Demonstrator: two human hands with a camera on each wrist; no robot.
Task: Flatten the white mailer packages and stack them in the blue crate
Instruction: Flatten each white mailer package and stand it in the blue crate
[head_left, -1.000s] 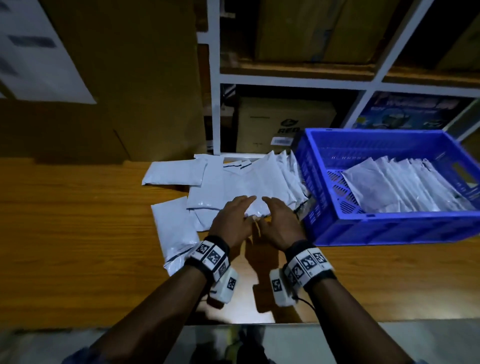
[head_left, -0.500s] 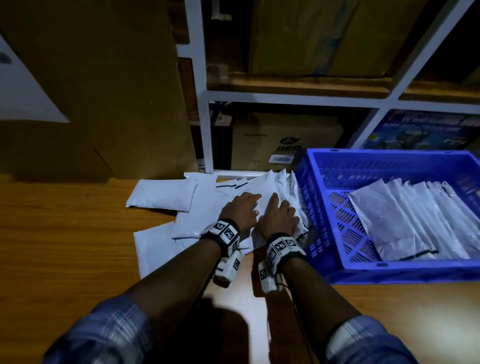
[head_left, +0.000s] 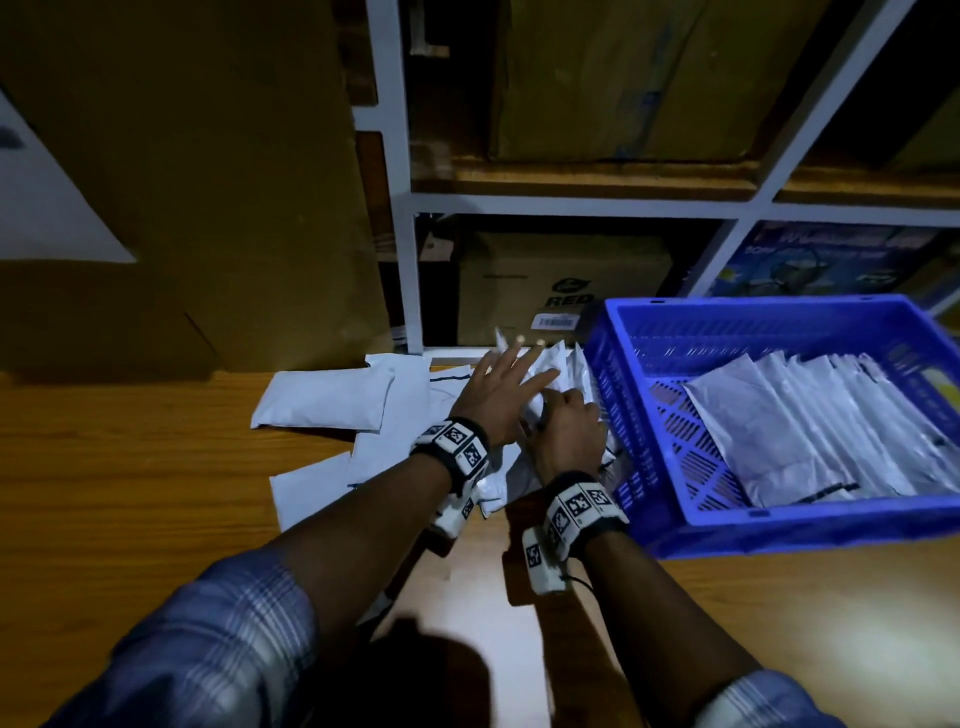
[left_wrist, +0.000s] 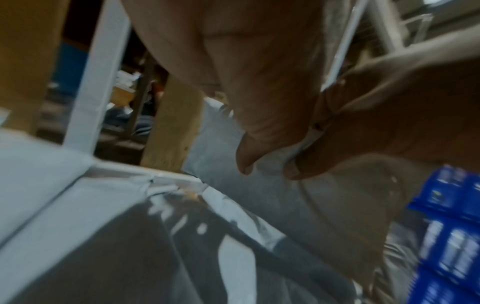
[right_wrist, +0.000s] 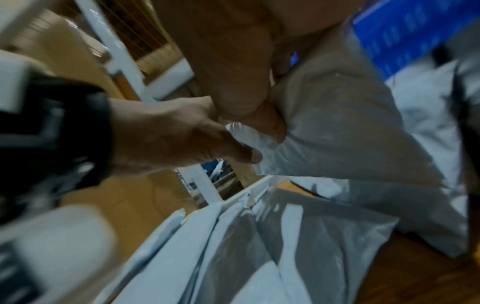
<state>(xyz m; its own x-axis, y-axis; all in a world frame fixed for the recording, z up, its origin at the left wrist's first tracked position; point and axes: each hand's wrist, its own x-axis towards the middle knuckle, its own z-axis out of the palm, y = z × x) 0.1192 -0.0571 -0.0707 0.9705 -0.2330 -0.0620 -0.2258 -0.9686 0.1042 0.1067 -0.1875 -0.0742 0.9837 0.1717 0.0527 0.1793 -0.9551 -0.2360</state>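
Slipping is the main risk I see at this moment: the white mailer packages (head_left: 550, 374) lie fanned and overlapping, just beside the left wall of the blue crate (head_left: 639, 431), and their plastic skin looks smooth, so a press from above could push one sideways out of the fan or off the back edge of the wooden table (head_left: 130, 493) behind the crate's far left corner. A second risk, in my judgement, is that air closed inside a puffy mailer moves to one end and does not leave, so the package would spring up again in the crate. The left hand (head_left: 498, 395) lies over the fan with straight, spread fingers, the tips reaching past its far edge. The right hand (head_left: 569, 434) is nearer to the crate wall, with fingers curled; in the right wrist view its thumb and fingers seem to pinch the edge of one mailer, though the blur makes this not fully sure. The mailers are white to pale grey, thin, glossy and wrinkled, some with a dark line near one end. One puffy mailer (head_left: 324, 400) lies further left of the crate, apart from the fan. Inside the crate a row of flattened mailers (head_left: 810, 431) already leans, overlapped.
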